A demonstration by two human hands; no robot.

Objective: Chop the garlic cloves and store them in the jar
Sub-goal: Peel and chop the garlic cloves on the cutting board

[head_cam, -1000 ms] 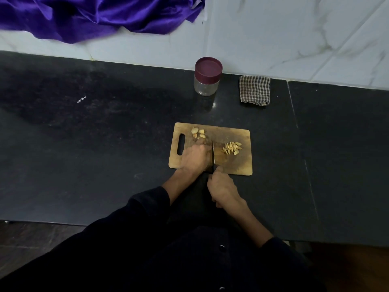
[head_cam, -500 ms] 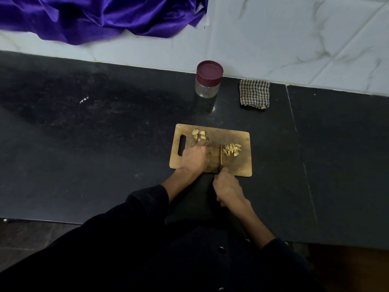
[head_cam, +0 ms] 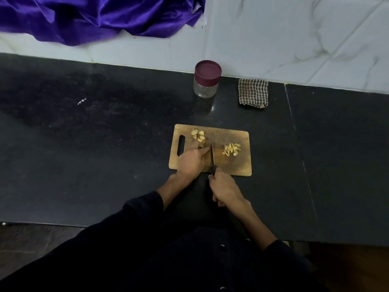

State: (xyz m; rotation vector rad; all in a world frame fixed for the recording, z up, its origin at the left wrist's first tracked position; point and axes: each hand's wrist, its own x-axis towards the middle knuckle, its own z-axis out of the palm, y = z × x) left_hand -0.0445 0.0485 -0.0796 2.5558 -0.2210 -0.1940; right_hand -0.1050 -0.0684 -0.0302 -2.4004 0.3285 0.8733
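A wooden cutting board (head_cam: 242,165) lies on the black counter. Whole garlic cloves (head_cam: 198,134) sit near its far left corner, and a pile of chopped garlic (head_cam: 231,149) lies to the right. My right hand (head_cam: 225,187) grips the handle of a knife (head_cam: 212,153) whose blade stands on the board. My left hand (head_cam: 192,161) rests on the board just left of the blade, fingers curled over a clove that is hidden under them. A clear jar (head_cam: 206,82) with a maroon lid stands behind the board.
A folded checked cloth (head_cam: 253,92) lies to the right of the jar against the marble wall. Purple fabric (head_cam: 94,15) hangs at the top left. The counter's front edge (head_cam: 63,223) runs just before my body.
The knife blade shifted right toward the chopped pile half a second ago, then came back left beside my left fingers. The camera view has moved slightly.
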